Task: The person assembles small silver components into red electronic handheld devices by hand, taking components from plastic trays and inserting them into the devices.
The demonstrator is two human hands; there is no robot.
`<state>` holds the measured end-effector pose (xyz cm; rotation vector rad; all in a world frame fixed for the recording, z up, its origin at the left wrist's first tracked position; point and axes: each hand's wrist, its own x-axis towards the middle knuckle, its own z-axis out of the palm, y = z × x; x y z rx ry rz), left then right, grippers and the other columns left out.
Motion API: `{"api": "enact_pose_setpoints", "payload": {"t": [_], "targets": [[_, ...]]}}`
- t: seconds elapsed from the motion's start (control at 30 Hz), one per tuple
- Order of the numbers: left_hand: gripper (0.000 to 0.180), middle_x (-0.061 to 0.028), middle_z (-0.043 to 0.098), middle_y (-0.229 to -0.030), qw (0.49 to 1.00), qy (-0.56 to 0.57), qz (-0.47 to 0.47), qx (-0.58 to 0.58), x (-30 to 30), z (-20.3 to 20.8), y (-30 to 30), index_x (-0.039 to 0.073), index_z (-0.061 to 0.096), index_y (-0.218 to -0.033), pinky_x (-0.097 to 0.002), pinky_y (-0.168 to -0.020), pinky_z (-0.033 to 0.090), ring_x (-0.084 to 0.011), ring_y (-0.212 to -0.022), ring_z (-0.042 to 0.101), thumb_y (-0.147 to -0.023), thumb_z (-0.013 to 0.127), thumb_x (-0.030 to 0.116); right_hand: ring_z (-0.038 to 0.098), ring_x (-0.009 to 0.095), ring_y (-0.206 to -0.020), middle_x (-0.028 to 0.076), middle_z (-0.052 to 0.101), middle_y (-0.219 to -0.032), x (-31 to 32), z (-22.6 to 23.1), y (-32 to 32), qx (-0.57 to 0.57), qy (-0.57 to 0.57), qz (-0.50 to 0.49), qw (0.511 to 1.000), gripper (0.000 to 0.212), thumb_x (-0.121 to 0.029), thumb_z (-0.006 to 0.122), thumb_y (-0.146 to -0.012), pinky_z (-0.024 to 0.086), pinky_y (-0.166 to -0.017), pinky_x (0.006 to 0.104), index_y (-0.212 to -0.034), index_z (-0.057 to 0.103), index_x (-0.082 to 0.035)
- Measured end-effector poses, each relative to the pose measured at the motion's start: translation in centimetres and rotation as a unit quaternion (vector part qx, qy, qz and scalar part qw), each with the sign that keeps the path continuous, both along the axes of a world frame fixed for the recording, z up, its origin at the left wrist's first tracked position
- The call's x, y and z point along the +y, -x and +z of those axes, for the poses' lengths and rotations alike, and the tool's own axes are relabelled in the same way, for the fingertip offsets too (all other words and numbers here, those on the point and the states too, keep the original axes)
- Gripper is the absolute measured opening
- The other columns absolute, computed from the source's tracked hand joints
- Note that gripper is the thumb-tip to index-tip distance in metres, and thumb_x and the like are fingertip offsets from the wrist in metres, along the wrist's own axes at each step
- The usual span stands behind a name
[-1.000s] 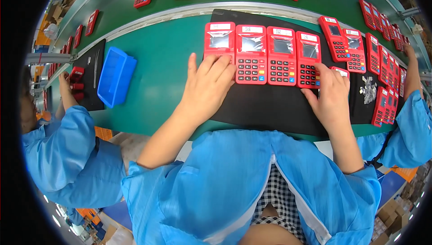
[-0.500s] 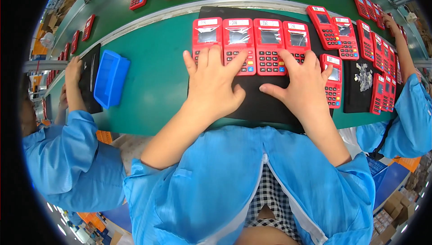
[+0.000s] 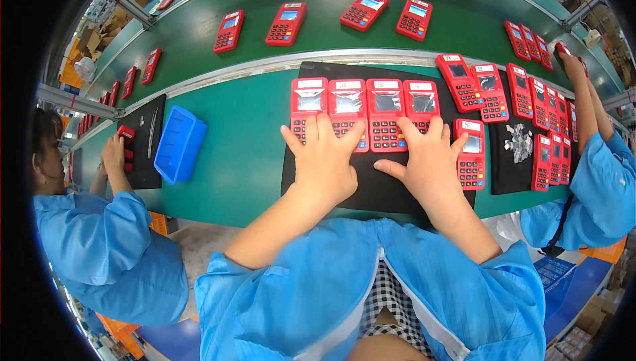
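Observation:
Four red handheld card terminals stand side by side on a black mat (image 3: 377, 182), screens under clear film. My left hand (image 3: 323, 165) lies with fingers spread over the keypads of the two left ones, the leftmost terminal (image 3: 309, 99) and its neighbour (image 3: 348, 101). Fingertips of my right hand (image 3: 429, 162) rest at the lower part of the third terminal (image 3: 386, 101) and the fourth terminal (image 3: 422, 101); its thumb stretches out to the left. Neither hand grips anything. Just right of my right hand, another red terminal (image 3: 471, 162) lies lower on the mat.
Two more terminals (image 3: 489, 96) lie at the mat's upper right. A pile of small clear pieces (image 3: 519, 144) sits on another black mat, beside rows of terminals. A blue bin (image 3: 179, 146) stands left. Terminals (image 3: 286, 24) lie on the green belt (image 3: 318, 3). Co-workers sit on both sides.
My view has tilted up, so the bench appears lower and more of the belt shows. My hands stay over the same terminals. A red terminal now shows at the left co-worker's hand.

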<state>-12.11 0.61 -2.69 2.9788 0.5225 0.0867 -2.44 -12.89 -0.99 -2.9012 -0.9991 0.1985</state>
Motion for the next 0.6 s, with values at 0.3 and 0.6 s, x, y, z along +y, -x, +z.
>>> {"api": "enact_pose_setpoints", "payload": {"t": [0.3,0.6], "targets": [[0.064,-0.0216,0.042,-0.114,0.999,-0.021,0.016,0.020,-0.04,0.22,-0.33,0.024,0.047,-0.129,-0.0758,-0.091,0.025,-0.0392,-0.120,0.037,-0.069,0.066,0.011,0.048,0.040,-0.114,0.020,0.043,-0.114,0.22,0.30,-0.25,-0.008,0.005,-0.001,1.000,0.076,-0.049,0.079,-0.063,0.025,-0.097,0.0719,-0.126,0.049,-0.018],[0.063,-0.0239,0.041,-0.116,1.000,-0.004,0.007,-0.006,0.09,-0.43,-0.15,0.022,0.047,-0.128,-0.0769,-0.089,0.024,-0.0410,-0.120,0.036,-0.069,0.065,0.008,0.047,0.038,-0.115,0.019,0.043,-0.115,0.37,0.22,-0.27,-0.007,0.023,-0.002,1.000,0.076,-0.050,0.079,-0.064,0.024,-0.097,0.0718,-0.127,0.049,-0.019]]}}
